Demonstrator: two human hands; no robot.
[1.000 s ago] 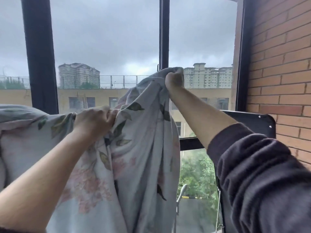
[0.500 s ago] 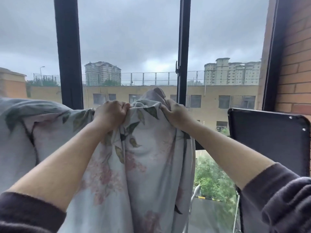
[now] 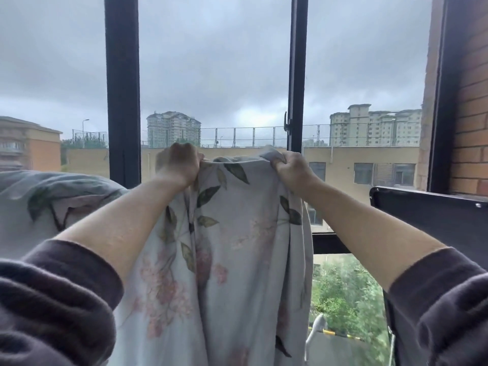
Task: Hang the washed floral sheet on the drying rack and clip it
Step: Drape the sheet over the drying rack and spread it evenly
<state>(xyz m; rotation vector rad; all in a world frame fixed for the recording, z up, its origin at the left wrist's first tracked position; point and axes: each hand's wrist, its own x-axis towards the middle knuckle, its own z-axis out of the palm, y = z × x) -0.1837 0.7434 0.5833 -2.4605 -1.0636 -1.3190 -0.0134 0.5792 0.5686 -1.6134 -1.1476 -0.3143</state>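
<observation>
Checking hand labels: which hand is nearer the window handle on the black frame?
Right. The right hand grips the floral sheet just below the window handle; the left hand grips it well to the handle's left.

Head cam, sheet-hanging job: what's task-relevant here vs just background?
In the job: pale floral-print fabric sheet; left hand and right hand, both gripping its top edge.
Just there: black metal window frame; red brick wall; black flat panel with screws.
</observation>
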